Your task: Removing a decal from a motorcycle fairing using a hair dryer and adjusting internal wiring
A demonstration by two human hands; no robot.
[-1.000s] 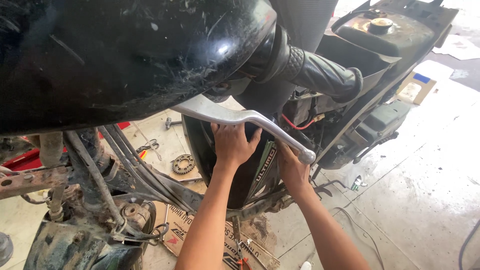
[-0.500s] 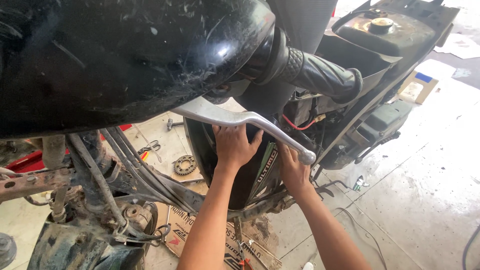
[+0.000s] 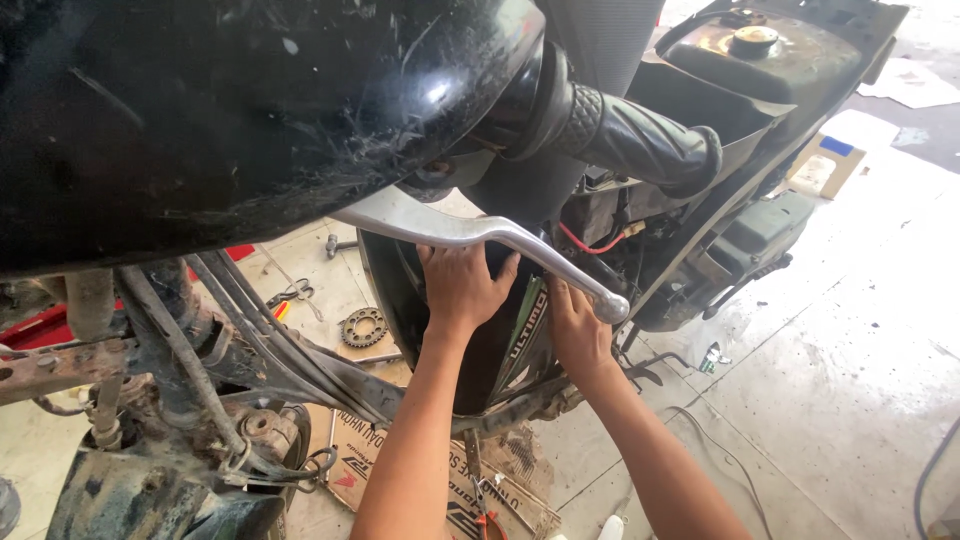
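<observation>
Beneath the silver brake lever (image 3: 480, 235) and the black handlebar grip (image 3: 640, 140), the left hand (image 3: 462, 285) and right hand (image 3: 578, 330) lie flat with fingers spread, grasping nothing, against the motorcycle's dark body panel (image 3: 500, 350).

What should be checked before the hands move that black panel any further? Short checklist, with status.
1. Left hand flat on the black body panel: ok, palm and fingers spread on it.
2. Right hand on the panel's right edge: ok, touching; grip underneath cannot tell.
3. Silver brake lever clear of the hands: not ok, it crosses just above both hands.
4. Red wire behind the panel free of snagging: cannot tell, partly hidden.
5. Panel fasteners released: cannot tell, none visible.
6. Floor below: not ok, a sprocket, cardboard and pliers lie under the work area.
</observation>
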